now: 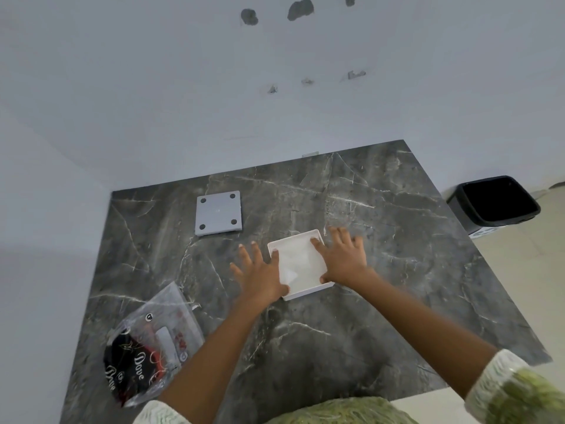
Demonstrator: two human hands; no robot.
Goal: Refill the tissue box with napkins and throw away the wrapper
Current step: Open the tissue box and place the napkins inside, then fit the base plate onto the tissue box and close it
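Nearest, the clear wrapper (153, 344) lies flat on the dark marble table (382, 240), well left of the tissue box (299, 264). The box sits mid-table, napkins (301, 255) inside. The left hand (260, 273) and right hand (344, 255) press its sides, fingers spread, gripping nothing. Beyond the box, left, lies its grey lid (218, 212). A black bin (495, 201) stands far right of the box, off the table.

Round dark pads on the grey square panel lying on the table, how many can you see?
4, one in each corner of the grey panel: far left, far right, near left, near right. None looks hidden.
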